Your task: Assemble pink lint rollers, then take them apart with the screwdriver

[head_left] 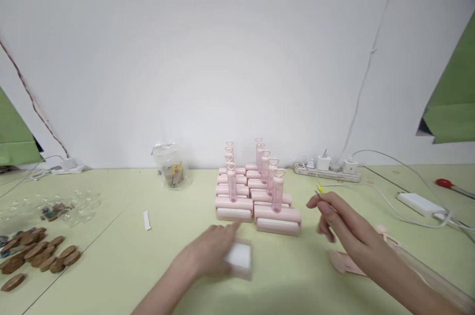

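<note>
My left hand (211, 250) is closed around the left end of a white and pale pink lint roller (239, 259), low over the front of the table; both are blurred by motion. To the right, my right hand (347, 223) hovers with thumb and index fingertip together and the other fingers curled; something thin and dark may show at the fingertips, too small to name. Beneath that hand and wrist lie a pink plastic part (337, 260) and a clear strip, partly hidden. Between and beyond my hands, several pink lint rollers (277, 213) with heart-shaped handle ends stand in two columns.
Wooden slices (37, 250) and clear glass-like pieces (79, 208) lie at left. A white strip (147, 220) and a bagged cup (173, 174) are nearer the middle. A power strip (326, 172), white adapter (419, 203), cables and a red-ended tool (445, 183) occupy the right.
</note>
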A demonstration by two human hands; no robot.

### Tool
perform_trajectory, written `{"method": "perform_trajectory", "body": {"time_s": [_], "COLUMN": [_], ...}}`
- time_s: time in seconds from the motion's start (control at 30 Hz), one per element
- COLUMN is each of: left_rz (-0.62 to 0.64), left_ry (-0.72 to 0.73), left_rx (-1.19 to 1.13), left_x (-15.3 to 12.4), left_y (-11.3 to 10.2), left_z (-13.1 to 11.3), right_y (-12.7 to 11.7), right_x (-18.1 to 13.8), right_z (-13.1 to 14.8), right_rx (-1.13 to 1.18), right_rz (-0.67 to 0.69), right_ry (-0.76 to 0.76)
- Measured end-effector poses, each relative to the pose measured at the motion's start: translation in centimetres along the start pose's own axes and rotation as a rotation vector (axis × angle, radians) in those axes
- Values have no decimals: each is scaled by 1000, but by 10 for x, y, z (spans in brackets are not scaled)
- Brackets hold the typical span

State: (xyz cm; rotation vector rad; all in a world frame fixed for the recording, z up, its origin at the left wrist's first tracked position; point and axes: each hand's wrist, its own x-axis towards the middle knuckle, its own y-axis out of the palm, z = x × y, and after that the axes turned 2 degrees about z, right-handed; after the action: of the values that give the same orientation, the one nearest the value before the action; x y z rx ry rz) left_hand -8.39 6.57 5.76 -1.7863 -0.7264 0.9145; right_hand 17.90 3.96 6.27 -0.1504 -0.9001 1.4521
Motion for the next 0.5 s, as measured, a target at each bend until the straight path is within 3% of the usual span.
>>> {"method": "perform_trajectory", "body": {"time_s": [0.1, 0.2, 0.27, 0.37, 0.43, 0.5], "left_rz": [8, -30, -91, -261, -365, -375], "left_ry": [-260, -328, -344, -265, -66, 163], "left_rx": [40, 21, 6, -17, -149, -395], "left_x": [-10, -11, -9, -5, 1, 11], "left_y": [-19, -30, -35, -33, -21, 1], "left_z": [39, 74, 80, 60, 34, 8], "right_y": [5, 15, 22, 25, 24, 20], "right_x": [10, 16, 18, 18, 13, 6], "right_z": [-18, -34, -41, -43, -39, -31], "right_rx": [-317, -451, -474, -501, -494, -445], "right_rz": [114, 223, 269, 321, 372, 441], "right_ry": [78, 72, 46, 37, 52, 57]}}
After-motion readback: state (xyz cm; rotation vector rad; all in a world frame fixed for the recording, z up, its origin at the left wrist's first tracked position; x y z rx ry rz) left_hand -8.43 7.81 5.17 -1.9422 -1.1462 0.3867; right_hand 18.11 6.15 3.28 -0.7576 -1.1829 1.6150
